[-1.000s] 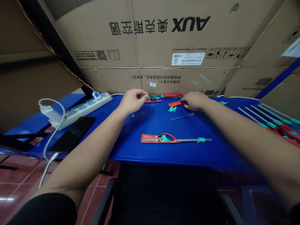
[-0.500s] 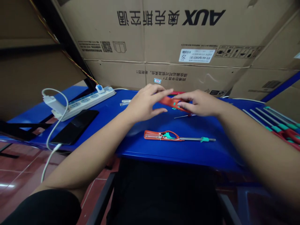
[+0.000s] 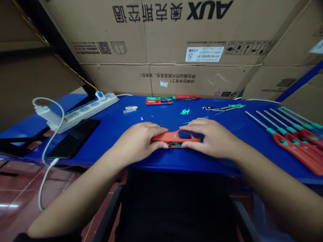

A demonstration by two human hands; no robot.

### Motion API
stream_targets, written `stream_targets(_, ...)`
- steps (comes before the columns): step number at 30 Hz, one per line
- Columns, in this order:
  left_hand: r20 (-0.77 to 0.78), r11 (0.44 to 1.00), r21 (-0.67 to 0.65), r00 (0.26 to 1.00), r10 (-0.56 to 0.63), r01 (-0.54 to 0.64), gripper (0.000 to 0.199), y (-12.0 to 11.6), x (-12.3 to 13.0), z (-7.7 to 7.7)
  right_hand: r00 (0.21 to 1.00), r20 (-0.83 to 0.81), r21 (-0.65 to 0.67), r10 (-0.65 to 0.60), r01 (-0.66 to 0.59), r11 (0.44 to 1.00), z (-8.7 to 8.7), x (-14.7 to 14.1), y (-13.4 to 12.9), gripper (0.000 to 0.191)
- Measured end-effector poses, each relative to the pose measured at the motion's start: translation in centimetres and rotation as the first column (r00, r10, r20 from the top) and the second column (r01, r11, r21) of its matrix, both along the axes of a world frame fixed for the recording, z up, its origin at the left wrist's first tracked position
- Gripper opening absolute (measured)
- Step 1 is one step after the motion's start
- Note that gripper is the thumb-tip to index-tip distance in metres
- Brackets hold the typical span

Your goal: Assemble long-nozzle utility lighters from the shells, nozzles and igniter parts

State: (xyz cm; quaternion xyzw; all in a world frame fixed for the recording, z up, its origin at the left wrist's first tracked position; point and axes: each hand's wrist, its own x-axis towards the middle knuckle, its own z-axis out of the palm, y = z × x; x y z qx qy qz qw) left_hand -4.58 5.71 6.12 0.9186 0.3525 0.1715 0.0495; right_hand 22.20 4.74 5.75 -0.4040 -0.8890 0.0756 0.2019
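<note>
My left hand [image 3: 138,143] grips the closed end of an orange lighter casing half [image 3: 165,137], thumb below and fingers above. Around the other end, by the casing's loop-shaped opening, are the closed fingers of my right hand [image 3: 213,137]. This half is held right over the lower casing half [image 3: 174,146], whose wires and green part show in a narrow gap along the near side. Whether the two halves touch is hidden. The metal tube of the lower half is covered by my right hand. Just behind the hands lies a thin metal rod [image 3: 188,122].
Finished-looking long lighters [image 3: 297,144] lie in a row at the right. Behind are red casing halves [image 3: 158,102], small green parts [image 3: 185,111], clear tubes [image 3: 130,109] and thin tubes with wires [image 3: 224,108]. A phone [image 3: 75,137] and power strip [image 3: 85,111] occupy the left.
Both hands have come down and nearer with the orange casing half, from the back of the table to over the lower half. My left hand, open before, now grips the casing too.
</note>
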Motion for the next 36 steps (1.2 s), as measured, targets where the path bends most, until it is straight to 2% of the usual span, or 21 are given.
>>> stream_targets(3, 0.058, 0.998, -0.059, 0.998, 0.032, -0.029, 0.043, -0.9, -0.2, -1.6, 0.997, 0.041, 0.025, -0.065, 0.064, 0.998, -1.6, -0.5, -1.2, 0.042)
stream_targets(6, 0.075, 0.996, -0.076, 0.995, 0.062, -0.056, 0.04, -0.8, 0.0, -2.9, 0.993, 0.056, 0.024, -0.108, 0.107, 0.994, -2.7, -0.7, -1.5, 0.038)
stream_targets(11, 0.046, 0.987, -0.134, 0.995, 0.093, -0.087, 0.043, -0.5, -0.1, -3.9, 0.989, 0.092, -0.02, -0.111, 0.114, 0.993, -3.4, -0.8, -1.3, 0.038)
stream_targets(18, 0.08, 0.982, -0.165, 0.991, 0.107, -0.092, 0.047, -1.0, -0.1, -4.1, 0.99, 0.044, -0.074, -0.135, 0.138, 0.988, -3.3, -0.7, -1.2, 0.036)
stream_targets(22, 0.118, 0.988, -0.131, 0.989, 0.094, -0.079, 0.038, -1.2, 0.2, -4.2, 0.987, 0.035, -0.122, -0.158, 0.161, 0.979, -3.4, -1.0, -1.1, 0.034)
stream_targets(27, -0.012, 0.995, -0.031, 0.996, 0.091, -0.091, 0.038, -1.2, 0.3, -4.0, 0.99, 0.043, -0.109, -0.135, 0.139, 0.984, -2.3, 0.0, -0.9, 0.031)
stream_targets(30, -0.069, 0.996, 0.012, 0.994, 0.086, -0.086, 0.039, -1.1, 0.3, -3.9, 0.978, -0.026, -0.021, -0.207, 0.206, 0.978, -0.9, 1.5, -1.1, 0.024)
stream_targets(33, -0.072, 0.998, 0.027, 0.995, 0.064, -0.063, 0.039, -0.9, 0.2, -4.0, 0.978, 0.047, 0.052, -0.202, 0.2, 0.978, -0.3, 2.4, -1.7, 0.023)
stream_targets(36, -0.065, 0.999, 0.023, 0.997, 0.039, -0.038, 0.039, -0.8, 0.2, -4.0, 0.973, 0.182, 0.041, -0.14, 0.134, 0.99, -0.8, 2.0, -2.5, 0.023)
